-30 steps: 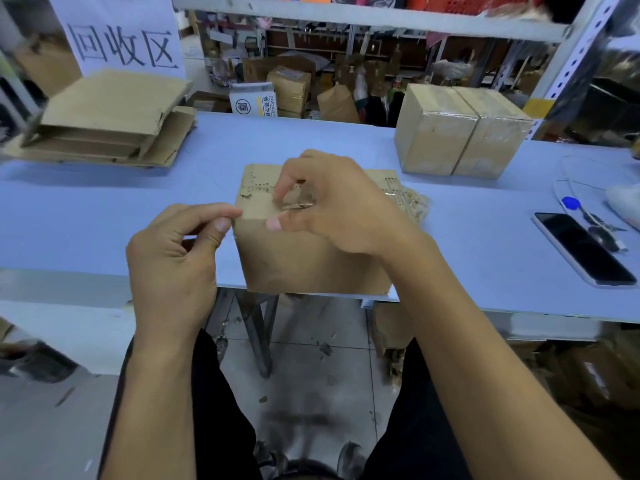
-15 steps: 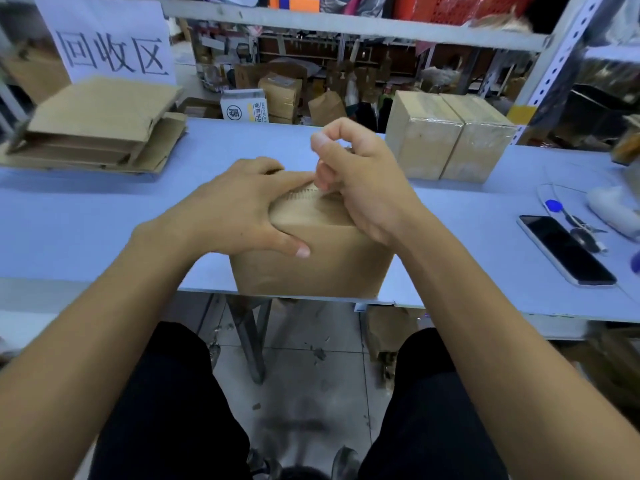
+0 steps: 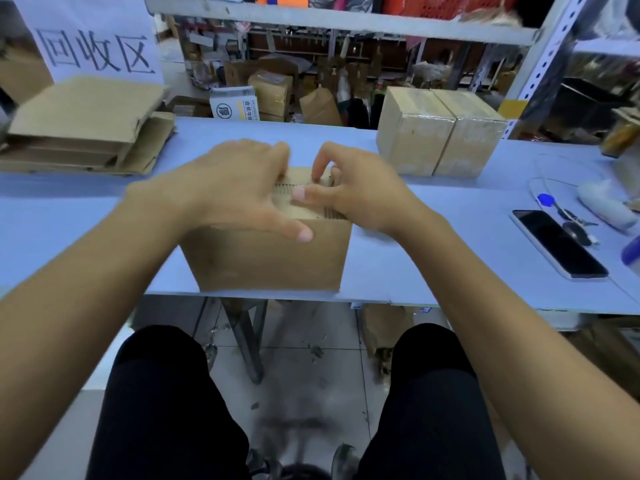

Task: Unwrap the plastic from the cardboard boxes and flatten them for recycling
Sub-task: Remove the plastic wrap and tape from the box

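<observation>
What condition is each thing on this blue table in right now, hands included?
Brown cardboard box at the table edge: upright, unflattened, both hands on its top.
Left hand: fingers spread, pressing the top.
Right hand: fingers curled, picking at the top.
Two plastic-wrapped cardboard boxes: side by side, wrapped.
Flattened cardboard pile: stacked flat.
Black phone: screen dark.

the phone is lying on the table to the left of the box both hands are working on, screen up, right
Not quite. The head view shows the phone lying screen up on the table to the right of the box, not the left. Both the left hand and the right hand are on top of that box.
</observation>
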